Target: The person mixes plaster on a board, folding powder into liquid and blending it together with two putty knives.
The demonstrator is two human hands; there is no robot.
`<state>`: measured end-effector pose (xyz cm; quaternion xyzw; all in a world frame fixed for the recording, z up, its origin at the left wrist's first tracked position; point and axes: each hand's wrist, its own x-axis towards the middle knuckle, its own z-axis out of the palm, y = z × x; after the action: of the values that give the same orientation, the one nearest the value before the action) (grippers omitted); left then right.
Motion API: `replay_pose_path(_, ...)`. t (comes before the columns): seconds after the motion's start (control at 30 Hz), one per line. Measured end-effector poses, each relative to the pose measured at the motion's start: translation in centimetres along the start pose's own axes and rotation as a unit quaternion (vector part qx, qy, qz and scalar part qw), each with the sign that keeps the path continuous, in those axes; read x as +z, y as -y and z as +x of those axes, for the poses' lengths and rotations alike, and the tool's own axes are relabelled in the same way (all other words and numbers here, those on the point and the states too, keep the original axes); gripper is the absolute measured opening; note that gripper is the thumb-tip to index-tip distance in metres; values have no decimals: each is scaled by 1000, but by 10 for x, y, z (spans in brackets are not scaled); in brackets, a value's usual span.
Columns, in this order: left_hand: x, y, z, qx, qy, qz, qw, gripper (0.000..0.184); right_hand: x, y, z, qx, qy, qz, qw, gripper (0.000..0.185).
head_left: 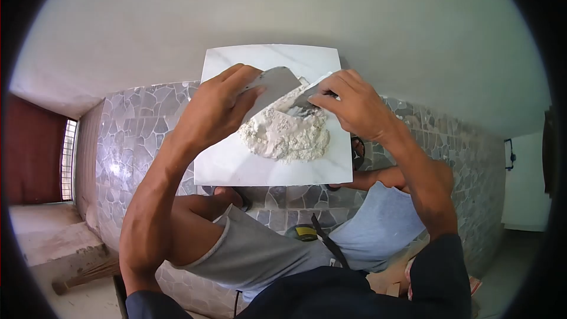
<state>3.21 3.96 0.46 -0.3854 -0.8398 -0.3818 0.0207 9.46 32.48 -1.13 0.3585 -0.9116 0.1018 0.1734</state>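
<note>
My left hand (227, 95) is closed on the edge of a thin grey scraper plate (275, 85), held tilted over a heap of white, crumbly powder mix (289, 139). In my right hand (356, 101) is a second thin flat scraper (310, 93), slanted the other way, its lower edge down at the powder. The two plates lean towards each other above the back of the heap. Under the powder lies a white marble-patterned slab (236, 168). Where the plates meet the powder is partly hidden.
A bare wall (283, 6) rises behind the slab. Stone-patterned floor tiles (127, 142) surround it. My knees and feet flank its near side. A yellow and dark round object (304, 234) lies between my legs. A broom (85, 274) is at lower left.
</note>
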Motion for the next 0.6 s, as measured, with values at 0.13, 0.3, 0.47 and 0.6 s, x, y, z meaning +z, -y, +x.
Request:
replay_pose_path(0.13,7,0,2,26,38,-25,999,20,-12,12,3,-24,-13,-15,1000,35)
replay_pose_path(0.3,16,-3,4,37,52,12,998,19,-26,19,2,-13,-38,-11,999,34)
replay_pose_path(0.47,20,11,3,26,25,37,999,20,-41,24,-13,71,-72,5,995,25)
replay_pose_path(0.6,18,14,3,16,9,32,999,20,-38,44,-44,352,-15,162,922,9)
